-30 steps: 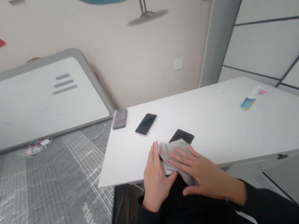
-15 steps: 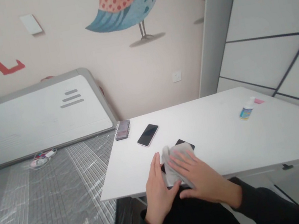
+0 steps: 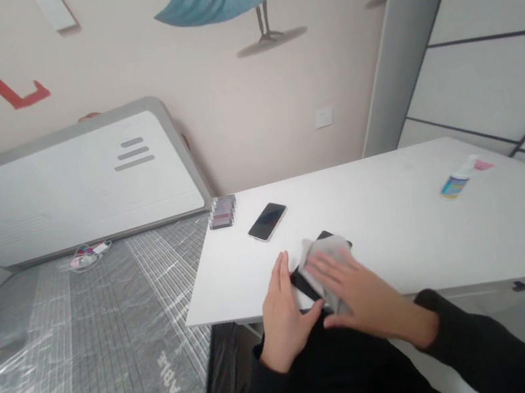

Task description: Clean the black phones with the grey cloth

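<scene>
Logged from my station: on the surface (image 3: 403, 246), a cloth (image 3: 324, 273) lies over a phone (image 3: 333, 235), the right hand (image 3: 361, 294) on the cloth, the left hand (image 3: 284, 318) just beside it. Behind them, toward the far edge, sits a second phone (image 3: 267, 221), an obscured item (image 3: 222, 212) left of it. A spray bottle (image 3: 456, 183) stands well right. A mattress (image 3: 98, 334) lies left of the surface, a panel (image 3: 67, 183) leaning behind it.

Right hand (image 3: 366, 293) on grey cloth (image 3: 318, 258), black phone (image 3: 304, 284) beneath, left hand (image 3: 287, 319) beside

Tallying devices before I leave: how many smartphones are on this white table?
2 for certain. One smartphone lies uncovered near the table's back edge; another lies under the grey cloth and right hand. A pixelated item at the back corner may be a third; cannot tell.
</scene>
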### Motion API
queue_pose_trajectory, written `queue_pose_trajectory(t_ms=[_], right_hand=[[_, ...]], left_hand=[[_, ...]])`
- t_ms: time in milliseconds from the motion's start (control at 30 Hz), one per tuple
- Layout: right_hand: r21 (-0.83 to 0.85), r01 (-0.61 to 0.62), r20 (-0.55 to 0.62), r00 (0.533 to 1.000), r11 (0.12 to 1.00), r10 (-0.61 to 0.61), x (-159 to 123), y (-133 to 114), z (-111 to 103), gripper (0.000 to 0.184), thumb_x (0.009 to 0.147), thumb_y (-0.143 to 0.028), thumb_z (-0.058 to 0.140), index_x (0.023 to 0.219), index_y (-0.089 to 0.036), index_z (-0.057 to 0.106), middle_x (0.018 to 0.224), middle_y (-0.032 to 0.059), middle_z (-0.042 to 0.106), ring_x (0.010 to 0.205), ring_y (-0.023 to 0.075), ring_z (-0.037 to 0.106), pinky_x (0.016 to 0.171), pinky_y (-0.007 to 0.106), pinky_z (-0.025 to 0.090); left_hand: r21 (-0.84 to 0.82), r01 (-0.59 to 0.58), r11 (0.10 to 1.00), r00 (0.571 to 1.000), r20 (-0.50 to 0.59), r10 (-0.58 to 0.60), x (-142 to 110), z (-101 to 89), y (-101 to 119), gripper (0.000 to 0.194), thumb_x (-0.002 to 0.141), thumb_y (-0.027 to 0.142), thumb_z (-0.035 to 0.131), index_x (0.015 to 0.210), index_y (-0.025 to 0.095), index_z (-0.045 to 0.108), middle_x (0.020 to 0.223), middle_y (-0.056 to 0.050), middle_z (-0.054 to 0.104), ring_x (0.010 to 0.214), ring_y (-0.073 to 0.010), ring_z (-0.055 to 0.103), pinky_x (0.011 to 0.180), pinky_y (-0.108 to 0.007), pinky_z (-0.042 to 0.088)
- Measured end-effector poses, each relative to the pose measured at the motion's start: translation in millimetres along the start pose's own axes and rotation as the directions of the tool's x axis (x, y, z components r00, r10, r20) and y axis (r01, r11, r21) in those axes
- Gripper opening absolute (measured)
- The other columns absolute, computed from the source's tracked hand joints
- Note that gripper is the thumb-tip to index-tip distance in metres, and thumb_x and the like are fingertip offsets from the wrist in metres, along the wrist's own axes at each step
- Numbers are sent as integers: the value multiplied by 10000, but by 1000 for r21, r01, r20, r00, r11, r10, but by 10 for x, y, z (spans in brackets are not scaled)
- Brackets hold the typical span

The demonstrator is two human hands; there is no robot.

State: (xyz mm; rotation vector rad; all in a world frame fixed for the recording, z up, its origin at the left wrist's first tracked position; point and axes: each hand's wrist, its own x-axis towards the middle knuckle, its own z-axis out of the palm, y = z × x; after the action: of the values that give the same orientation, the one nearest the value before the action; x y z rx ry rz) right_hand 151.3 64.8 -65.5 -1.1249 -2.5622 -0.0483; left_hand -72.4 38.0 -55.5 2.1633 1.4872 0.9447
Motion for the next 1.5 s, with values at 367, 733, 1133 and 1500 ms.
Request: queue_pose_trajectory(t_ms=[367,733,1133,1500], right_hand=[[13,1,41,999,1000,-2,-11,-31,-76,915,945,-812,404,1601,-174,395,1597,167,472,1468,365,450,1229,653,270],[-52,-130,32,991,990,132,-158,29,-137,913,977,-783,350,1600,-116,381,1606,210,442,1498,411,390,1196,700,276],[72,61,88,994,996,-67,87,-86,-69,1012,886,-891,371,1610,-184,380,1619,143,451,1486,348,426,1236,593,298],[17,-78,77,994,997,77,125,21,-106,853,1012,-755,234,1592,-155,408,1613,194,433,1481,391,430,1192,732,269]], left_hand=[[20,-60,998,998,-30,60,20,15,-43,1042,824,262,778,1634,253,122,1645,-179,375,1505,-327,424,1201,-511,432],[17,-47,999,998,-41,48,23,25,-60,1067,822,270,800,1633,313,109,1636,-149,398,1427,-323,519,1160,-506,474],[-11,-25,1000,1000,-12,25,18,17,-45,1069,791,202,786,1635,278,133,1652,-156,376,1521,-327,398,1219,-520,409],[16,-36,999,999,-26,36,18,21,-55,1068,815,249,794,1636,280,112,1651,-160,378,1510,-320,419,1210,-509,424]])
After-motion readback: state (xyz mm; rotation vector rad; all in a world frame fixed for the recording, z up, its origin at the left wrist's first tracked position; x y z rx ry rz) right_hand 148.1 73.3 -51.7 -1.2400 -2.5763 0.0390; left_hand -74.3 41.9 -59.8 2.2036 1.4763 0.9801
